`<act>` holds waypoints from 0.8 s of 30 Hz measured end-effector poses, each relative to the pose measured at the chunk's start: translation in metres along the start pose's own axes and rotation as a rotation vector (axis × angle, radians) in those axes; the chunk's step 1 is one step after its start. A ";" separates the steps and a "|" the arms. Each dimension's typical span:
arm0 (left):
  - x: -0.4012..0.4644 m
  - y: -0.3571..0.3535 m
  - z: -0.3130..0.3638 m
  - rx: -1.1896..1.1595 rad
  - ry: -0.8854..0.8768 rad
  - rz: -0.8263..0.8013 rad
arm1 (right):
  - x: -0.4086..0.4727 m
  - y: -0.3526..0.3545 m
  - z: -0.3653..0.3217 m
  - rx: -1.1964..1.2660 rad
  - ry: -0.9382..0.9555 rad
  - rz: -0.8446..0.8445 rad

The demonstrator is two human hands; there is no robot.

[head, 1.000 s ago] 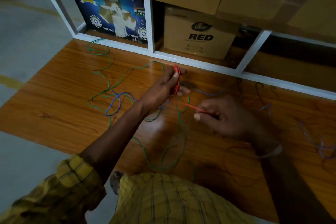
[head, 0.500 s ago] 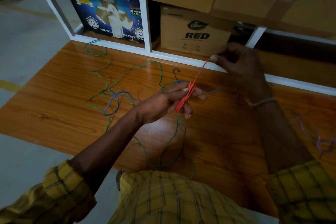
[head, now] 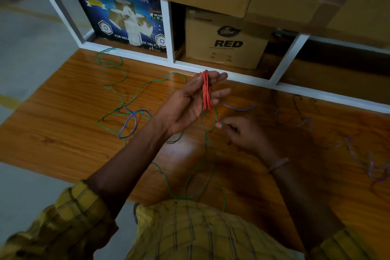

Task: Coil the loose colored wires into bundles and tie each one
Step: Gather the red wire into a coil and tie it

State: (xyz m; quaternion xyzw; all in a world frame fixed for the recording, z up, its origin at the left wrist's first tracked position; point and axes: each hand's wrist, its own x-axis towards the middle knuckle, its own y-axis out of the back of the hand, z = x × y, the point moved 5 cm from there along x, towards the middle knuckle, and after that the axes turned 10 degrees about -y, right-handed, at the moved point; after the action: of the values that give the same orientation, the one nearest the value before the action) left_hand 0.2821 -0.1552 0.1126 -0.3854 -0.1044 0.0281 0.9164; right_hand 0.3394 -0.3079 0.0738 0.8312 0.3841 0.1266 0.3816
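- Wooden board (head: 63, 139), dimly lit, on a grey floor; its right side lies in shadow.
- White shelf frame (head: 170, 34) behind: one bay holds a blue tape carton (head: 124, 19), the next a brown carton (head: 225, 42) marked RED.
- Left hand (head: 190, 103): raised, fingers nearly straight, red wire bundle (head: 206, 91) wound around them.
- Right hand (head: 242, 133): low over the board, blurred, fingers curled; what it holds, cannot tell.
- Green wire (head: 118, 95), blue wire (head: 130, 120): loose on the board.
- Purple wire (head: 358, 154): faint, cut off at right.

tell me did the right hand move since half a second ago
Yes. The right hand dropped from up by the white shelf rail toward the person, now low over the wooden board.
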 end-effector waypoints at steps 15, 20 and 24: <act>0.003 0.029 -0.016 0.835 0.066 0.107 | -0.027 0.074 -0.064 -0.111 0.156 -0.169; -0.010 0.021 -0.021 0.729 0.128 -0.008 | -0.014 0.121 -0.068 0.087 0.147 -0.049; -0.025 0.004 -0.024 0.605 0.197 -0.118 | 0.011 0.125 -0.054 0.174 0.128 0.160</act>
State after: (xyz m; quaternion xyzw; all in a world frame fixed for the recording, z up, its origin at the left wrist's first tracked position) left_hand 0.2631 -0.1723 0.0889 -0.0897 -0.0245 -0.0328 0.9951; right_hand 0.3872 -0.3225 0.2012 0.8794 0.3495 0.1756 0.2713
